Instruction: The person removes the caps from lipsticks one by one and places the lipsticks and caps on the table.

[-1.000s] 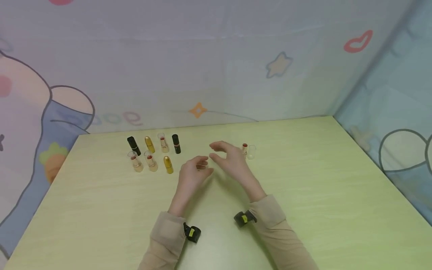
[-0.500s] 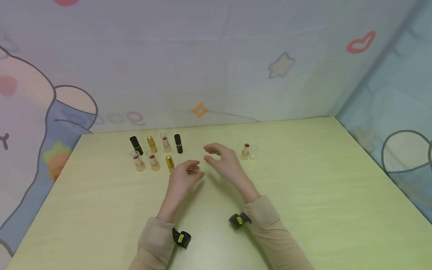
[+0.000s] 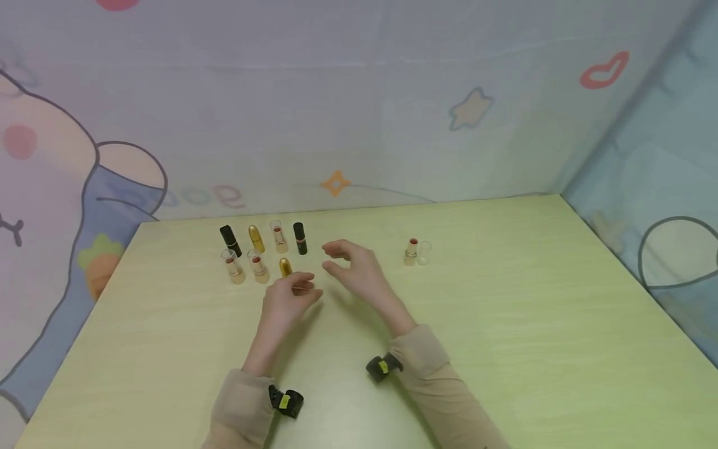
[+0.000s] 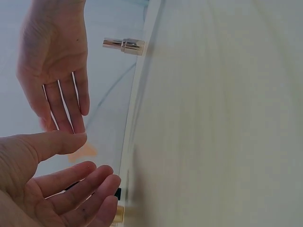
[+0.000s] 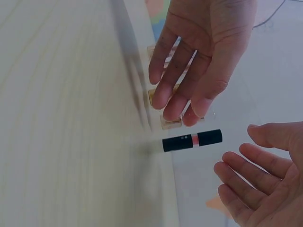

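Left hand (image 3: 286, 298) wide, thumb apart from loosely bent fingers, empty; it partly hides the shiny gold bullet-shaped tube (image 3: 285, 267) standing behind it at the near row's right end; right hand (image 3: 359, 271) also wide and empty, near the black cylindrical tube with a pinkish band (image 3: 300, 240), upright at the far row's right end; other lipstick tubes (image 3: 259, 269) to the left; red lipstick with gold base (image 3: 411, 252) stands well apart at right, clear cap (image 3: 425, 253) just beside; all on pale yellow-green table (image 3: 533, 312).
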`<state>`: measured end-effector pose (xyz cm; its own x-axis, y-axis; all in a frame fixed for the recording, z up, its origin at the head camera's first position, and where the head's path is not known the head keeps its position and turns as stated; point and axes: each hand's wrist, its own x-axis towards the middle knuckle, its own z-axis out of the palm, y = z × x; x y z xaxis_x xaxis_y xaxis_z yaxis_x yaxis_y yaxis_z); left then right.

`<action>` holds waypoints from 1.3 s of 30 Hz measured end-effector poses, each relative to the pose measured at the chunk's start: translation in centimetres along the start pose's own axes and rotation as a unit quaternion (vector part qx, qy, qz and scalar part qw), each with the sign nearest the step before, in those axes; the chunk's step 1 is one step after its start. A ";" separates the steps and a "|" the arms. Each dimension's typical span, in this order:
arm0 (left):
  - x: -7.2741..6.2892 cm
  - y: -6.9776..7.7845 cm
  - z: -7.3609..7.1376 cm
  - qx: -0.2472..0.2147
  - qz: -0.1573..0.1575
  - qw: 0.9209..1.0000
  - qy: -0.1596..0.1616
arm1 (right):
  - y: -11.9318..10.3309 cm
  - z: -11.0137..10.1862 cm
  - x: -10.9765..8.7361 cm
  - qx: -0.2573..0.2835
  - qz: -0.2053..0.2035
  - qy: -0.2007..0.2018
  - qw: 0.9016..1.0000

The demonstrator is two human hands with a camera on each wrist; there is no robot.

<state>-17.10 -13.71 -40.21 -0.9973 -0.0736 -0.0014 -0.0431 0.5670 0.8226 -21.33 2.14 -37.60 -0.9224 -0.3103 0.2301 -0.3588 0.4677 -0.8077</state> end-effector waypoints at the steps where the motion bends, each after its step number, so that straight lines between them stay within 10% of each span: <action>1: 0.0 -0.2 -0.2 0.002 -0.001 1.000 0.002 | -0.1 0.2 0.0 0.001 -0.001 -0.003 1.000; 26: -0.6 -1.9 -3.8 0.035 -0.048 0.996 0.065 | -1.7 3.9 1.4 0.045 -0.006 -0.051 0.998; 39: 0.2 -2.5 -3.4 -0.056 -0.074 0.993 0.068 | -2.3 5.2 1.7 0.056 -0.005 -0.064 0.996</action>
<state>-17.01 -17.97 -40.32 -0.9626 -0.2650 -0.0568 -0.1747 0.4466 0.8775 -21.27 -3.77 -38.15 -0.8903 -0.4211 0.1733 -0.3436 0.3714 -0.8626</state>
